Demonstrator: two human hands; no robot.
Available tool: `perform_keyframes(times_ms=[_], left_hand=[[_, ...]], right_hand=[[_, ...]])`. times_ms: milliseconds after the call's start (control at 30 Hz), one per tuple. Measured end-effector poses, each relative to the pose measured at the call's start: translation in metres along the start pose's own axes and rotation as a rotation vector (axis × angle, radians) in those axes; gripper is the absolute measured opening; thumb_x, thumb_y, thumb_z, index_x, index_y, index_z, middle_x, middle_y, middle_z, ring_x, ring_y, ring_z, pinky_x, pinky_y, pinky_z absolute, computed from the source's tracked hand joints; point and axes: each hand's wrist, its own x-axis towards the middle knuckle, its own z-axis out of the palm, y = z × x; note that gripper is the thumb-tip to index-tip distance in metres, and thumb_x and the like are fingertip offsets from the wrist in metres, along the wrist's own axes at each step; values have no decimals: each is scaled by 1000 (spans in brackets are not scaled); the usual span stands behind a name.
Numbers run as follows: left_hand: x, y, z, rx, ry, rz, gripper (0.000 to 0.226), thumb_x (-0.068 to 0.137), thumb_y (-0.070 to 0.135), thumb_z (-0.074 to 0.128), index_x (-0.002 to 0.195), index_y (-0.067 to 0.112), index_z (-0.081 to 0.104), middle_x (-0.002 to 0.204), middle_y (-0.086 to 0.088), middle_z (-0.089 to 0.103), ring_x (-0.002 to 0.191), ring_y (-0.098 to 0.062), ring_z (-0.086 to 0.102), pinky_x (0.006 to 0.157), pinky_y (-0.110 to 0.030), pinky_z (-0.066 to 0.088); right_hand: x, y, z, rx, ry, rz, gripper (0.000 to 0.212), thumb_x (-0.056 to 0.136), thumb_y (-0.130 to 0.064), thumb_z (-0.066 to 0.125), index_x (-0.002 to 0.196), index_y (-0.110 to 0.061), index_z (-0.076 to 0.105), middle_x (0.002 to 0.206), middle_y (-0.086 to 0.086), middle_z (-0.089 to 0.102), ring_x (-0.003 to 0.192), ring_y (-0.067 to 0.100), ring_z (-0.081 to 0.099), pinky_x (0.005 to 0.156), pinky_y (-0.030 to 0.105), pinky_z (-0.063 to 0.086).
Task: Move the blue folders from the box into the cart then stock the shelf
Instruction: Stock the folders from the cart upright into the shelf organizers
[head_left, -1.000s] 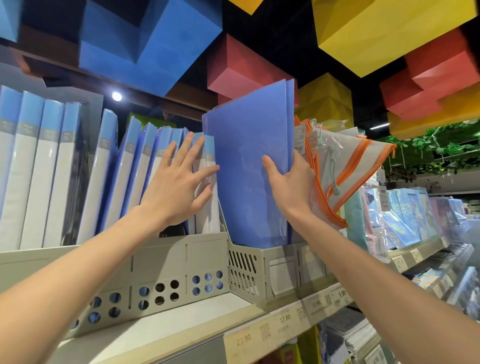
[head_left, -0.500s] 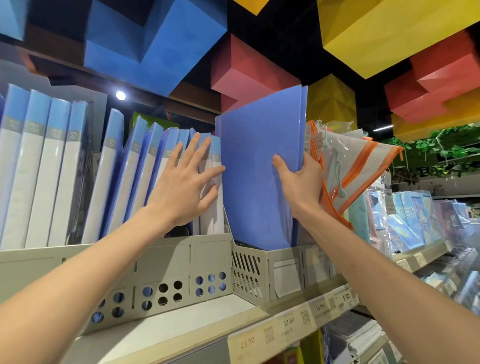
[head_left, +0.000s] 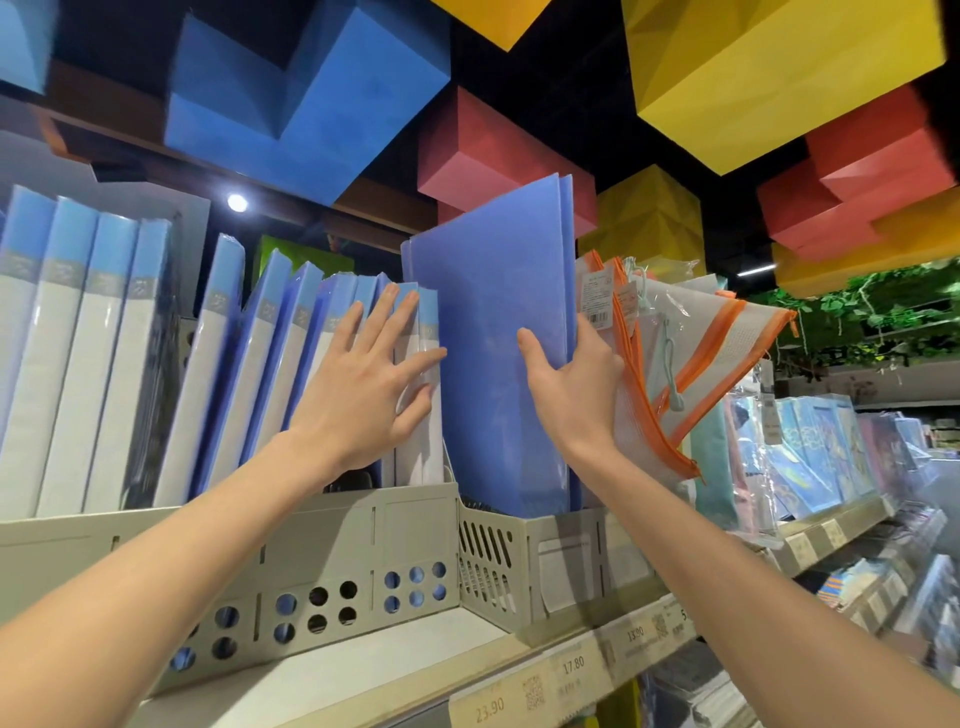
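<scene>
A beige rack (head_left: 524, 540) sits below the fingers. Upright in it stand thin, translucent blue folders (head_left: 483, 338), their right edge clamped by the right hand (head_left: 571, 384), thumb in front. The left hand (head_left: 363, 384) presses neighbouring white-spined binders (head_left: 415, 457) with straight, spread fingers.

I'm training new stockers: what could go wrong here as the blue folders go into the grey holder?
1. The leaning binders may tip onto the blue folders if the left hand pressing them lets go.
2. The right hand grips the folders by one edge, so the thin stack could splay.
3. The orange-trimmed pouches beside that hand might snag as it withdraws.
</scene>
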Motion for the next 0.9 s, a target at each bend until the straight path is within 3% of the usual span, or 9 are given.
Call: perform_keyframes(times_ms=[133,233,267,333,467,567,700,800,900], left_hand=[[-1,8,-2,-31,29,26,38,92,32,63,129,25,67,162,-21,28,153,-38,16,122,-53,19],[-2,31,-10,-179,90,237,21,93,34,59,98,21,75,121,-7,65,117,-29,56,101,-43,38],[-3,41,-15,-256,35,286,31,98,41,51,91,22,74,102,2,67,101,-21,57,94,-39,39],[-9,59,-16,-341,-185,340,49,103,51,36,87,26,75,87,11,66,91,-13,51,91,-35,37],[-25,68,-5,-437,-524,295,73,103,63,21,85,20,77,87,3,70,101,-7,49,96,-9,24],[-26,65,-5,-512,-560,220,78,100,68,23,85,14,78,85,-2,70,101,-5,50,90,1,17],[-23,62,-1,-533,-562,180,78,97,71,29,77,13,77,75,-1,70,99,-8,53,88,0,20],[-23,61,2,-560,-567,162,84,92,78,25,71,15,76,67,0,67,97,-10,55,88,-11,32],[-23,61,1,-565,-557,153,81,91,79,26,73,19,77,72,-1,68,96,-8,55,87,-24,40]], right_hand=[[0,2,-2,27,18,39,20,95,-30,66,113,-24,64,101,-17,68,88,-6,65,66,8,51],[3,7,-5,51,35,75,21,95,-25,67,114,-18,66,100,-13,69,85,-9,64,62,4,46],[3,8,-7,48,45,84,19,94,-24,67,113,-19,67,98,-16,68,83,-11,63,63,4,47],[8,9,-9,39,55,107,19,94,-24,67,113,-19,68,94,-18,67,79,-15,62,64,6,49],[17,9,-9,7,22,116,25,95,-26,66,119,-18,67,101,-14,66,78,-9,60,58,0,45],[24,8,-6,5,-14,115,27,96,-26,65,121,-17,66,106,-8,68,83,0,63,57,1,46],[32,9,-7,-12,-66,101,27,94,-24,67,120,-16,67,106,-4,72,87,4,67,58,7,49],[32,7,-9,-42,-126,95,25,94,-27,68,116,-15,69,101,-4,71,87,8,69,58,9,48],[30,5,-4,19,-48,119,23,93,-24,69,114,-15,71,100,-6,73,87,5,69,64,14,51]])
